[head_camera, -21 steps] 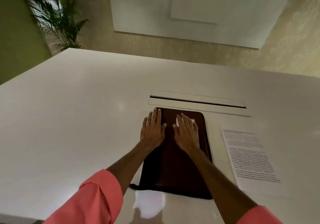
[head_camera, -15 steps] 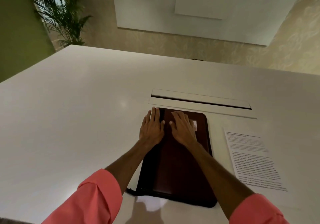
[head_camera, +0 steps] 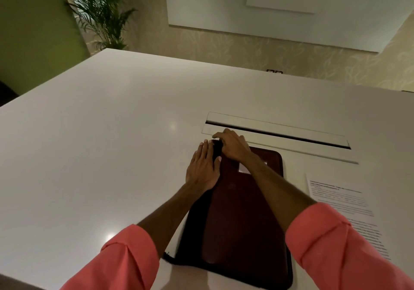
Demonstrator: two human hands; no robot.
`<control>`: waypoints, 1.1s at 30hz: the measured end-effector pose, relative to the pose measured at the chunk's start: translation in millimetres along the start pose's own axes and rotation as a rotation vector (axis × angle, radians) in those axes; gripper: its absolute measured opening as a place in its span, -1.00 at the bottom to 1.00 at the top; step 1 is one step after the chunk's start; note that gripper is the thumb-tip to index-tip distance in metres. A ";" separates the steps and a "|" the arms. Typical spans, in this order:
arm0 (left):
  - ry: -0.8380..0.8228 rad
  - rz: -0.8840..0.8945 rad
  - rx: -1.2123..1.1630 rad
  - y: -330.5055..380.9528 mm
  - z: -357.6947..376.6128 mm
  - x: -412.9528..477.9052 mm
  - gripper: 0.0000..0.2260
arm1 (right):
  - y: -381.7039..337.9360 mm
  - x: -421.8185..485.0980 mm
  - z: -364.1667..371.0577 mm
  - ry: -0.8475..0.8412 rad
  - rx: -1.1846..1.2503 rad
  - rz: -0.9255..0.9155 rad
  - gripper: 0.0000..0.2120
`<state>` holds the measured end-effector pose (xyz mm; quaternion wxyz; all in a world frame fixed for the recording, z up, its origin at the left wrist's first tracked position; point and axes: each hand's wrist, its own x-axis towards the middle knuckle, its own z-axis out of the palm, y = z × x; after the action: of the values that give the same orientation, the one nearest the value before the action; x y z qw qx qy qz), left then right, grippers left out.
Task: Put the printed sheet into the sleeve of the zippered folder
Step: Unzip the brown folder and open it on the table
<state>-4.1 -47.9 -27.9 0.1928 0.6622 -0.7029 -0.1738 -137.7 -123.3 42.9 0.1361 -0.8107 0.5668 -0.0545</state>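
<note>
Text on printed sheet point(head_camera: 342, 211) illegible

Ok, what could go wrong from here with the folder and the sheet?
The closed zippered folder may slide on the glossy table when the right hand, curled at its far corner, pulls; only the left hand pins it.
The right sleeve hangs over the printed sheet and could drag it askew.

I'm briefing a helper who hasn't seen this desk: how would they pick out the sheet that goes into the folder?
Find the big white table, then the dark brown zippered folder lying near its front edge. Just right of the folder, flat on the table, lies the printed sheet. It is the only white paper there, covered in lines of black text.
</note>
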 end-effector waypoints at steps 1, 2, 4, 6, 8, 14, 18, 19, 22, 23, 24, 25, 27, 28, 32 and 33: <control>0.008 0.003 -0.003 -0.8 1.6 0.1 -0.39 | -0.9 4.3 -0.1 -0.027 0.015 -0.002 -0.48; 0.015 0.006 -0.005 -1.8 3.1 0.7 -0.40 | -1.9 8.5 0.2 -0.049 0.025 -0.011 -0.47; 0.029 0.014 -0.013 -3.4 5.3 1.5 -0.40 | -1.6 15.7 1.6 -0.064 0.049 -0.038 -0.49; 0.034 0.025 -0.023 -4.6 7.0 1.9 -0.41 | 0.0 20.6 2.7 -0.050 0.087 -0.045 -0.54; 0.033 0.028 -0.036 -5.6 8.4 2.5 -0.42 | 2.2 24.4 2.5 -0.033 0.103 -0.044 -0.57; 0.044 0.007 -0.050 -8.2 11.8 2.2 -0.43 | 10.7 28.6 -2.0 0.022 0.033 -0.073 -0.65; 0.040 0.002 -0.047 -6.8 11.4 1.7 -0.44 | 18.5 30.0 -3.1 0.025 -0.033 -0.146 -0.74; 0.038 0.000 -0.047 -6.3 11.1 1.8 -0.43 | 20.1 31.5 -3.4 0.027 -0.038 -0.164 -0.76; 0.036 -0.004 -0.043 -5.5 10.6 1.8 -0.43 | 23.3 36.8 -6.5 0.022 -0.045 -0.225 -0.82; 0.035 -0.004 -0.042 -5.7 10.5 2.0 -0.43 | 23.8 38.1 -7.9 0.013 -0.054 -0.250 -0.83; 0.032 -0.005 -0.042 -6.0 10.5 2.1 -0.43 | 24.2 39.0 -9.4 0.002 -0.067 -0.275 -0.84; 0.030 -0.005 -0.041 -6.4 10.8 2.3 -0.43 | 24.6 39.5 -10.8 -0.013 -0.083 -0.299 -0.84; 0.029 -0.007 -0.038 -7.4 11.2 2.8 -0.43 | 25.2 39.3 -12.7 -0.041 -0.130 -0.333 -0.83; 0.029 -0.008 -0.039 -7.9 11.3 3.0 -0.43 | 26.1 39.0 -13.7 -0.050 -0.149 -0.343 -0.82; 0.021 -0.012 -0.057 -10.0 11.6 3.7 -0.42 | 34.1 33.7 -16.9 -0.056 -0.182 -0.346 -0.81; 0.018 -0.013 -0.060 -10.3 11.6 3.9 -0.42 | 37.9 31.3 -18.1 -0.056 -0.183 -0.339 -0.82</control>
<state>-1.2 -52.5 -42.9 0.2181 0.6621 -0.6913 -0.1900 -165.4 -167.6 47.4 0.0664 -0.9048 0.4206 -0.0025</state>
